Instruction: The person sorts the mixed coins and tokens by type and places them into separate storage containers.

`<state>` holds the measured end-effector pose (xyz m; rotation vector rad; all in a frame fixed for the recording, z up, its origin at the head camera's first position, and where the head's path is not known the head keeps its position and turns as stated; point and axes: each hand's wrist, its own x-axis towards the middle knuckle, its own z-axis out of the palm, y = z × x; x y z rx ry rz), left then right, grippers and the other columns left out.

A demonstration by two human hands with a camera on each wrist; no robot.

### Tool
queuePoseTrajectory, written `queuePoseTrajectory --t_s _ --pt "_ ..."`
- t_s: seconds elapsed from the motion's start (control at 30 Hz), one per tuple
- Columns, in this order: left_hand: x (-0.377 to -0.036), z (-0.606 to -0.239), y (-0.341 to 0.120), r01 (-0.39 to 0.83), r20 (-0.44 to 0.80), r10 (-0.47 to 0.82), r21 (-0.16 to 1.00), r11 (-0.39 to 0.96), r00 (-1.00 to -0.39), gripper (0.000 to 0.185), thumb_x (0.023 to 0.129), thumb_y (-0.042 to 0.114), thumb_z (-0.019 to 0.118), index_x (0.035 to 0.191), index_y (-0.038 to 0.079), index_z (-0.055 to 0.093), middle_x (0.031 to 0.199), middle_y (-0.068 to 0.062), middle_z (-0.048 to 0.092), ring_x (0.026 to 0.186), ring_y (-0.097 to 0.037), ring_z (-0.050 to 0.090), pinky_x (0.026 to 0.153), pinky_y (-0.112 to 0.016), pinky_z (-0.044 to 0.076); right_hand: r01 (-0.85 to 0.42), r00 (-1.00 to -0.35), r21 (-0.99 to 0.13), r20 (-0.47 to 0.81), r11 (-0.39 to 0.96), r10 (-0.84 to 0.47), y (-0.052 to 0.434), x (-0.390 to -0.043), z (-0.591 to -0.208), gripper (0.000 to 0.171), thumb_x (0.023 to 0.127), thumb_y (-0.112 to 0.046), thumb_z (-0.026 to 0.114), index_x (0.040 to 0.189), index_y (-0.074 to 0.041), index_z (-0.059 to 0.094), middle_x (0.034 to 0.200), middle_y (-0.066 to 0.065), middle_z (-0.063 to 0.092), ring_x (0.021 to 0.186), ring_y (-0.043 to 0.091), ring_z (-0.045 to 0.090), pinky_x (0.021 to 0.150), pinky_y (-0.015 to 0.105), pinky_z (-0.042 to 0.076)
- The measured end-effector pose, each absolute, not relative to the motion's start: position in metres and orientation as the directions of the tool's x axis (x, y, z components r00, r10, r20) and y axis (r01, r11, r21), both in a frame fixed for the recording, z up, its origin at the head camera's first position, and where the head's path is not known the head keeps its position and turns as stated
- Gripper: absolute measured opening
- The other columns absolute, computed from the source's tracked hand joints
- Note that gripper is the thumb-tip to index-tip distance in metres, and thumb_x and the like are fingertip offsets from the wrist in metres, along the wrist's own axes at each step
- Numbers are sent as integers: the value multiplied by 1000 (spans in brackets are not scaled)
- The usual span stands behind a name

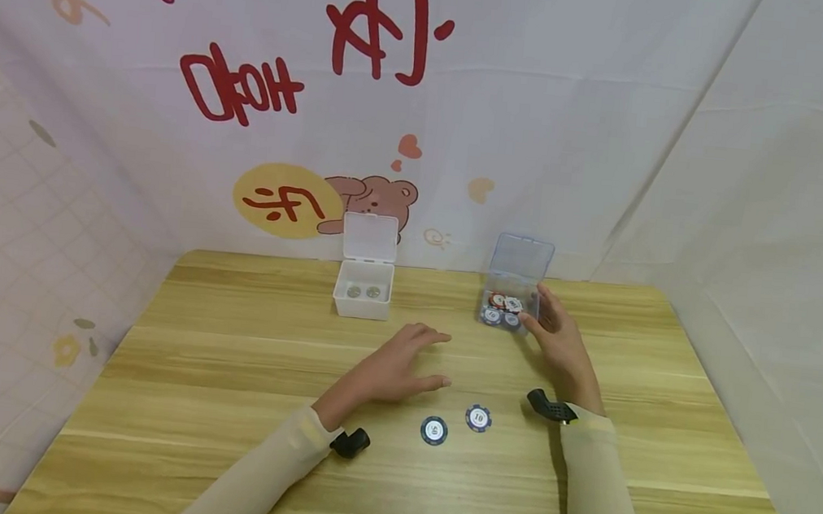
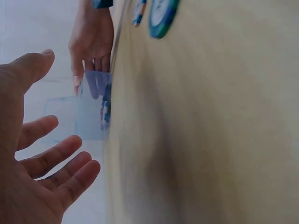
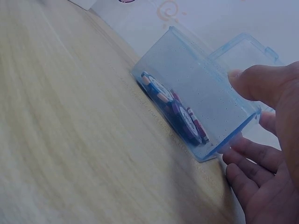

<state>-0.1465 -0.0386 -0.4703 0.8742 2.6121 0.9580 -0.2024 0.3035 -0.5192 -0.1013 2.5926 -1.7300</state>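
Note:
My right hand (image 1: pixel 560 340) is at the right side of a clear bluish plastic box (image 3: pixel 187 88). The thumb reaches over the near corner at the rim and the other fingers lie along the side wall, gripping the box. Its lid (image 1: pixel 522 257) stands up at the back. Several poker chips (image 3: pixel 182 112) lie inside. My left hand (image 1: pixel 396 367) hovers over the table, fingers spread and holding nothing. Close to it on the wood are a dark poker chip marked 50 (image 1: pixel 434 430) and a blue-grey chip marked 10 (image 1: pixel 478 418).
A white plastic box (image 1: pixel 363 306) with a raised lid stands at the back of the table, left of the clear one, with two round silvery pieces (image 1: pixel 373 293) in it. The wooden table (image 1: pixel 228 339) ends at a decorated cloth wall (image 1: pixel 576 141).

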Motion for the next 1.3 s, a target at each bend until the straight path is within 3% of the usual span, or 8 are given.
queuePoseTrajectory --t_s 0.43,0.7,1.07,1.3 --pt "-120 -484 -53 434 -44 631 689 581 -775 66 91 50 75 148 25 54 137 1 54 125 -15 50 110 -42 46 -34 -997 -921 5 387 -74 304 -203 -520 82 101 -37 65 166 -18 17 167 23 27 153 44 30 123 56 26" --pt "-109 -491 -55 483 -44 678 668 566 -734 63 89 51 77 142 22 60 124 3 59 109 -12 54 96 -30 49 -41 -998 -920 16 390 -68 305 -203 -522 81 102 -36 65 166 -19 19 166 24 28 152 45 31 123 57 27" --pt "-97 -494 -56 522 -57 721 651 552 -691 69 77 46 89 137 24 64 121 6 52 111 -7 48 102 -30 47 -59 -996 -923 32 379 -78 305 -203 -525 81 101 -35 65 166 -17 19 166 24 27 152 46 30 122 57 27" --pt "-97 -497 -55 557 -38 738 631 540 -673 63 78 42 89 135 25 67 119 8 55 111 -7 48 100 -29 45 -49 -997 -927 26 373 -66 304 -203 -523 81 101 -36 65 166 -17 20 166 24 28 152 44 31 123 57 26"
